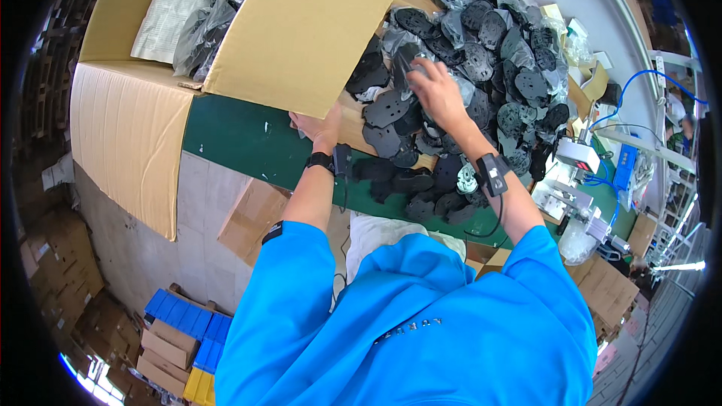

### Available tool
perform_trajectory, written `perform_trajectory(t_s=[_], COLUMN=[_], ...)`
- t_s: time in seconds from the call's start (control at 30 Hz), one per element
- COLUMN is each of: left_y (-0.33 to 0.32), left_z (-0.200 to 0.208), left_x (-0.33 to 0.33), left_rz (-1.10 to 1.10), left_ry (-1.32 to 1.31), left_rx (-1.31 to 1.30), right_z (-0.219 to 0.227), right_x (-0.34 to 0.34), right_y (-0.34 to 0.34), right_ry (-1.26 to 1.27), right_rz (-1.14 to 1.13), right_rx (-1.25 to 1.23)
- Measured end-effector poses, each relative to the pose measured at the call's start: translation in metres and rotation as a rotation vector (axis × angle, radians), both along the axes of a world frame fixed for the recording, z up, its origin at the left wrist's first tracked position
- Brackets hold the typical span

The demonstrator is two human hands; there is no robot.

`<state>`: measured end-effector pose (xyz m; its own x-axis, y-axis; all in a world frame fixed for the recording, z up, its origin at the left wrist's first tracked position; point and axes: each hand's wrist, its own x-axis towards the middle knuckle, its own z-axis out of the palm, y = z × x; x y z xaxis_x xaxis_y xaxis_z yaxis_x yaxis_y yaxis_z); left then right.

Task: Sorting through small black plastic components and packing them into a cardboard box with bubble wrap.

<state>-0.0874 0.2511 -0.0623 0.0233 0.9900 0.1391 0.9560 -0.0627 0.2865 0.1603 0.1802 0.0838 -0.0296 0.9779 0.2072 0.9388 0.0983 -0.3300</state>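
Observation:
Partly covered by the raised carton flap (301,30), my left hand (322,129) is at the table's edge. Its visible fingers are curled, with a bit of greyish clear material by them; what they hold is hidden. My right hand (438,92) hovers over a heap of black, oval plate-like parts (477,62) with holes, some in clear bags. Its fingers are apart and bent, slightly blurred, right beside an upright dark part (404,68). Flat black parts (385,108) lie between my hands, and more black parts (444,199) line the near edge.
The large open carton (113,15) at the left contains bagged black parts (218,34) and a newspaper sheet (169,11). A small device (577,154) with blue cables stands at the right of the green table (233,135). Blue bins (180,314) and cartons sit on the floor lower left.

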Motion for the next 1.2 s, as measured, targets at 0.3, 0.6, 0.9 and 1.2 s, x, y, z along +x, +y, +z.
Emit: perform_trajectory(t_s=[0.3, 0.6, 0.9, 1.2], left_y=[-0.003, -0.010, -0.029, -0.014], left_z=[0.002, -0.007, -0.013, 0.047], left_x=[0.002, 0.002, -0.016, 0.006], left_rz=[0.004, 0.014, -0.198, -0.039], left_ry=[-0.009, -0.075, -0.376, -0.461], left_rx=[-0.038, -0.206, -0.424, -0.529], right_z=[-0.008, -0.026, -0.069, -0.043], right_x=[0.012, 0.025, 0.034, 0.087], right_y=[0.027, 0.109, 0.149, 0.179], right_ry=[0.267, 0.286, -0.079, 0.238], right_rz=[0.039, -0.333, -0.204, -0.484], right_rx=[0.095, 0.016, -0.239, -0.041])
